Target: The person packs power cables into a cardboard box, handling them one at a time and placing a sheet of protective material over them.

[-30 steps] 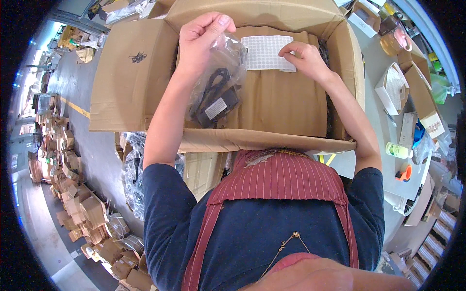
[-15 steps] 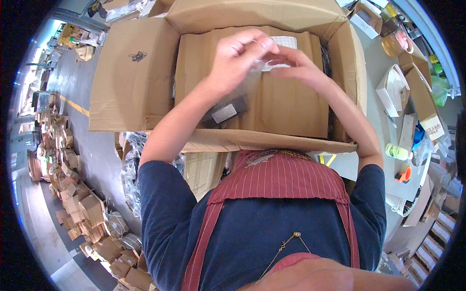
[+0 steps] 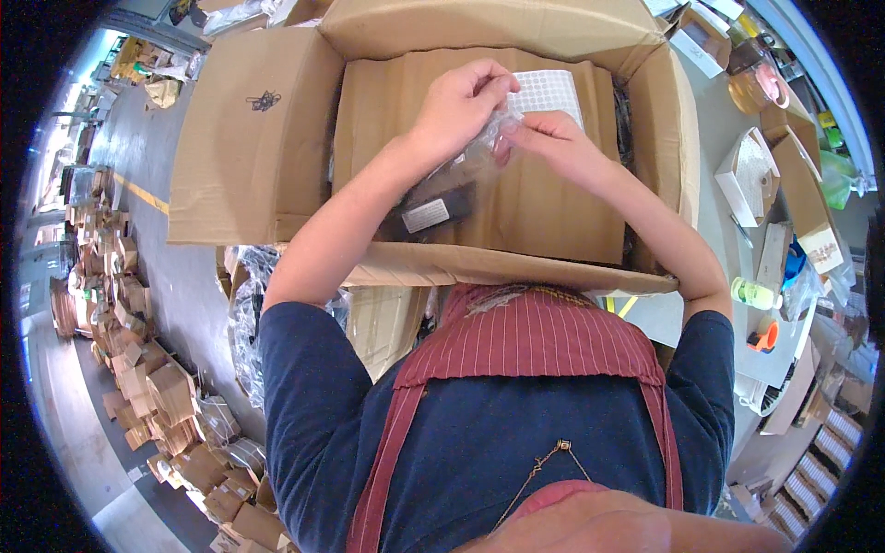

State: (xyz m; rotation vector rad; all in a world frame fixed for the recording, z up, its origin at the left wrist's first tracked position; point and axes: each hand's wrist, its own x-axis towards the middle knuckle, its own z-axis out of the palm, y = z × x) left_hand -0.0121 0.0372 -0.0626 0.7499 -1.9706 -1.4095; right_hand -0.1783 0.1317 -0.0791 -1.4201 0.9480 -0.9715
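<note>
Above a cardboard sheet (image 3: 553,207) inside an open carton (image 3: 668,138), both my hands pinch the crumpled top of a clear plastic bag (image 3: 477,150). My left hand (image 3: 458,109) has its fingers curled at the bag's upper edge. Thumb and fingers of my right hand (image 3: 556,146) are closed on the plastic just beside it. Lower down in the bag lies a dark flat item (image 3: 459,205) with a white label (image 3: 425,216); its exact kind I cannot make out. A white sheet of small round stickers (image 3: 551,92) lies on the cardboard behind my hands, partly covered by them.
The carton's left flap (image 3: 230,138) is folded outward. At right, a grey table (image 3: 714,120) bears a white open box (image 3: 745,175), a green-labelled bottle (image 3: 756,293) and an orange tape dispenser (image 3: 763,336). Many cardboard boxes (image 3: 171,392) are piled along the floor at left.
My right hand has shifted slightly down and closed its fingers on the bag's plastic. Both hands were blurred before; more of the sticker sheet shows now.
</note>
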